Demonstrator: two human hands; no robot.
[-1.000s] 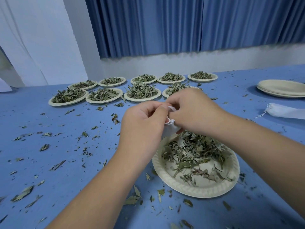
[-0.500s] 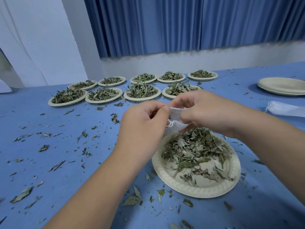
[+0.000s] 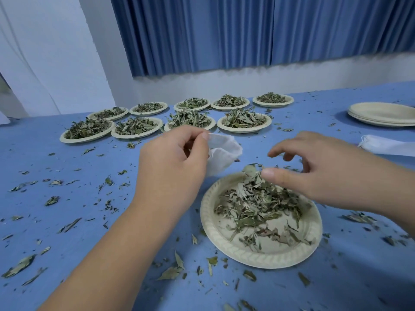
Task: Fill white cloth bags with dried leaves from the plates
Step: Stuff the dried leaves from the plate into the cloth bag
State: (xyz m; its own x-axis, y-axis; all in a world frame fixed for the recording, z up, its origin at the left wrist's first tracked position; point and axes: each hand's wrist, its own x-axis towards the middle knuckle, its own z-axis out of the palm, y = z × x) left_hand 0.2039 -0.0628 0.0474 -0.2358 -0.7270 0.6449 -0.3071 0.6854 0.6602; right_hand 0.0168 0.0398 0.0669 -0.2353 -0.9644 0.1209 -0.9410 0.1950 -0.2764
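My left hand (image 3: 173, 162) pinches the rim of a small white cloth bag (image 3: 223, 153), whose mouth gapes open to the right, just above the blue table. A cream paper plate (image 3: 256, 254) lies close in front of me with a heap of dried leaves (image 3: 258, 203) on it. My right hand (image 3: 314, 167) hovers over the far side of that heap, fingers spread and curled downward, thumb touching the top leaves, holding nothing.
Several plates of dried leaves (image 3: 243, 120) stand in two rows at the back of the table. A stack of empty plates (image 3: 381, 113) and another white bag (image 3: 390, 145) lie at the right. Loose leaf bits (image 3: 67, 225) litter the blue tabletop.
My right hand has let go of the bag and moved right, over the leaf heap. The left hand still holds the bag, whose mouth now hangs open.
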